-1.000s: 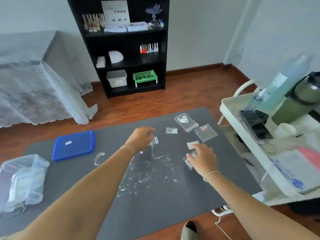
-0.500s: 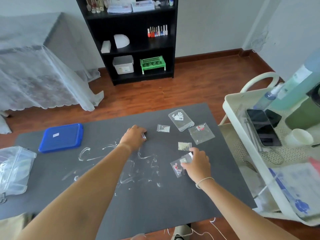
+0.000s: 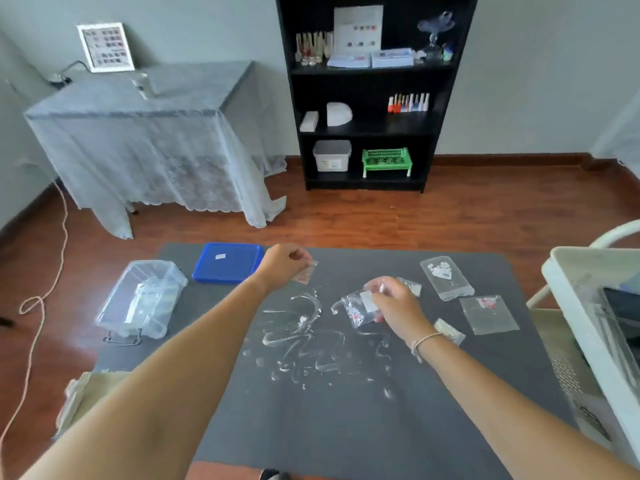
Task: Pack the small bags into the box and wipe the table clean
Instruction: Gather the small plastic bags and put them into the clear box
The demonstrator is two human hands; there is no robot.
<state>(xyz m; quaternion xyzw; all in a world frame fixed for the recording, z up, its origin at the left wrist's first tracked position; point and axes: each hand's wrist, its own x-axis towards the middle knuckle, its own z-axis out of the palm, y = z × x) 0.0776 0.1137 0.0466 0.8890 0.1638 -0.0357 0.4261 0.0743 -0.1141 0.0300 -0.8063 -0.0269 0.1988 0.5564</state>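
Observation:
My left hand (image 3: 282, 263) pinches a tiny clear bag (image 3: 306, 273) just above the dark grey table (image 3: 346, 410). My right hand (image 3: 394, 303) grips a clear bag with red and white bits (image 3: 355, 308), lifted off the table. Several more small bags lie to the right: a tiny one (image 3: 410, 285) behind my right hand, a thick one with white pieces (image 3: 446, 277), a flat one with red bits (image 3: 488, 315) and a small one (image 3: 448, 330) by my wrist. The clear plastic box (image 3: 142, 299) stands open at the table's left edge, with bags inside.
The box's blue lid (image 3: 228, 262) lies at the back left of the table. Wet white smears (image 3: 311, 344) cover the table's middle. A white cart (image 3: 595, 306) stands close on the right, a beige cloth (image 3: 81, 393) at the left edge, a black shelf (image 3: 367, 95) behind.
Both hands have lifted their bags off the table. The right hand rose and moved left with its bag. My head turned left, so the box and lid are further in view.

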